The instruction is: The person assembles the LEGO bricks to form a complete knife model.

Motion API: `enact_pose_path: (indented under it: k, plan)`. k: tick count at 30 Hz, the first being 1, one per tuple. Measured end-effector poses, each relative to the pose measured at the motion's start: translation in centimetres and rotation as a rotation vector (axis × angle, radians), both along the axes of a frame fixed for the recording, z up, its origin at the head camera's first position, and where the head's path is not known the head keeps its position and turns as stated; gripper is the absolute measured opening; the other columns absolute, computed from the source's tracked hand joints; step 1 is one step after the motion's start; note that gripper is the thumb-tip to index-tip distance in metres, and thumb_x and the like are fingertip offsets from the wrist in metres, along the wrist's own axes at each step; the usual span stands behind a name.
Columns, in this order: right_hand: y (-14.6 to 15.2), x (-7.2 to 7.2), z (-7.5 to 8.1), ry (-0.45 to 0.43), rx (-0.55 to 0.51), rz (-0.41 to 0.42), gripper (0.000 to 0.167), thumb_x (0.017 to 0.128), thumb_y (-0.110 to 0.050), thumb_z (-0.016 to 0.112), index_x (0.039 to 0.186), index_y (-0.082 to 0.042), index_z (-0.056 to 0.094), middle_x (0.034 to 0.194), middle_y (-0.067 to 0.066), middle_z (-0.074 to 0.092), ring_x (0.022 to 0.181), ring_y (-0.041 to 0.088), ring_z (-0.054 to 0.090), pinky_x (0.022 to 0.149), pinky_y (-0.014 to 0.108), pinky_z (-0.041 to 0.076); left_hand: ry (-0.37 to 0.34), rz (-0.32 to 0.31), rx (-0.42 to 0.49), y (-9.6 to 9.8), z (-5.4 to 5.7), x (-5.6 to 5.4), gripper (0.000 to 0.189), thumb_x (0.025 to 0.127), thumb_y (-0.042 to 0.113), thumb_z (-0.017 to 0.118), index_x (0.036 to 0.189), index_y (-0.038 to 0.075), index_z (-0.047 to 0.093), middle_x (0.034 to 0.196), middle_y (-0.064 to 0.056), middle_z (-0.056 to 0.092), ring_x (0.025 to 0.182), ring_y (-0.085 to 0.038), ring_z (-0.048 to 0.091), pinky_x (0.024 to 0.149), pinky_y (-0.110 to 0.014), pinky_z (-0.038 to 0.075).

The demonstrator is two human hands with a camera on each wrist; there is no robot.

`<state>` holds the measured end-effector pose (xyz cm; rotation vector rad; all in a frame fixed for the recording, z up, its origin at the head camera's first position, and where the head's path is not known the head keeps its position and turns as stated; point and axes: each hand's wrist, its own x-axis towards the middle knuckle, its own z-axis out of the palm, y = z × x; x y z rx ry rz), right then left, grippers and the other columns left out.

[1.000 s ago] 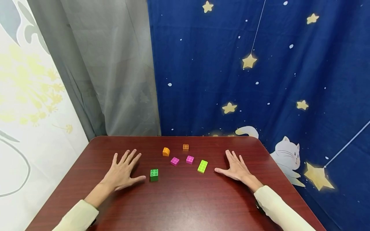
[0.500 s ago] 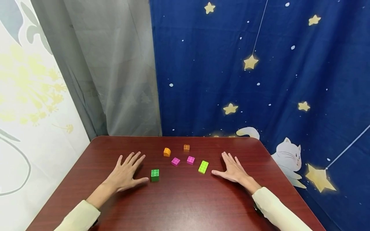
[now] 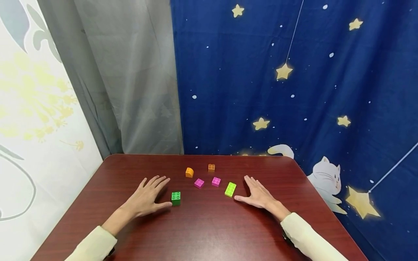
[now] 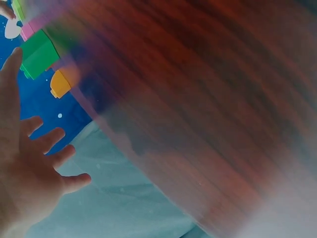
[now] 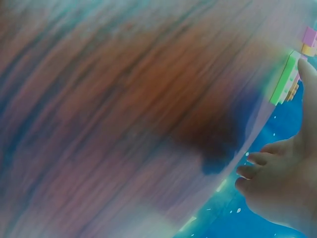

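My left hand (image 3: pixel 145 199) is spread over the table's left side, its thumb tip right by the green building block (image 3: pixel 176 198). Across from it, my right hand (image 3: pixel 258 194) has its fingers spread, with the thumb close to the lime-green block (image 3: pixel 230 189). Neither hand holds anything. Between them lie two magenta blocks, one on the left (image 3: pixel 199 183) and one on the right (image 3: pixel 216 181). Farther back are a rounded yellow-orange block (image 3: pixel 189 172) and a small orange block (image 3: pixel 211 168). The left wrist view shows the green block (image 4: pixel 39 53) beyond the thumb.
The blocks rest on a dark red-brown wooden table (image 3: pixel 196 232) with rounded far corners. Behind it hang a grey curtain (image 3: pixel 143 90) and a blue curtain (image 3: pixel 228 90) with stars and a white cat. A white patterned cloth (image 3: pixel 42 163) hangs at the left.
Both hands have moved inward, the left toward the green block and the right toward the lime-green block. The blocks keep their places on the table; the head view has shifted slightly.
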<state>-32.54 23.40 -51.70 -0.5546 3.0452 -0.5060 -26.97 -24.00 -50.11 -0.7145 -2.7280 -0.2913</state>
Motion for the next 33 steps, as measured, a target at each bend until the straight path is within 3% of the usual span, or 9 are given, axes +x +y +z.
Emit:
enact_pose_path:
  k: [5, 17, 27, 33]
  plan:
    - [-0.6, 0.1, -0.1, -0.021, 0.003, 0.017, 0.114, 0.084, -0.078, 0.065, 0.16, 0.0, 0.033, 0.165, 0.019, 0.034, 0.154, 0.037, 0.029, 0.125, 0.049, 0.02, -0.027, -0.013, 0.027, 0.5, -0.1, 0.0, 0.089, 0.085, 0.067, 0.074, 0.153, 0.014, 0.052, 0.151, -0.011, 0.055, 0.143, -0.039, 0.045, 0.111, -0.072, 0.03]
    - [-2.0, 0.2, -0.3, 0.019, -0.02, 0.057, 0.106, 0.085, -0.074, 0.068, 0.156, 0.001, 0.043, 0.159, 0.019, 0.044, 0.149, 0.036, 0.039, 0.123, 0.05, 0.027, -0.213, -0.017, 0.131, 1.1, -0.4, -0.1, 0.085, 0.086, 0.066, 0.075, 0.149, 0.012, 0.056, 0.146, -0.01, 0.058, 0.138, -0.036, 0.05, 0.112, -0.067, 0.034]
    - [-2.7, 0.3, -0.1, 0.048, -0.054, 0.039, 0.099, 0.082, -0.074, 0.072, 0.151, -0.006, 0.053, 0.149, 0.012, 0.054, 0.138, 0.03, 0.049, 0.109, 0.052, 0.045, -0.333, -0.032, 0.255, 1.1, -0.7, -0.1, 0.081, 0.087, 0.058, 0.078, 0.15, 0.013, 0.054, 0.147, -0.011, 0.057, 0.136, -0.033, 0.053, 0.11, -0.059, 0.042]
    - [-3.2, 0.2, -0.2, 0.079, -0.054, 0.058, 0.096, 0.082, -0.073, 0.073, 0.148, -0.006, 0.057, 0.139, 0.01, 0.059, 0.127, 0.026, 0.055, 0.104, 0.047, 0.05, -0.358, -0.068, 0.296, 1.0, -1.1, -0.4, 0.077, 0.089, 0.054, 0.079, 0.147, 0.01, 0.057, 0.145, -0.01, 0.059, 0.135, -0.032, 0.054, 0.107, -0.058, 0.045]
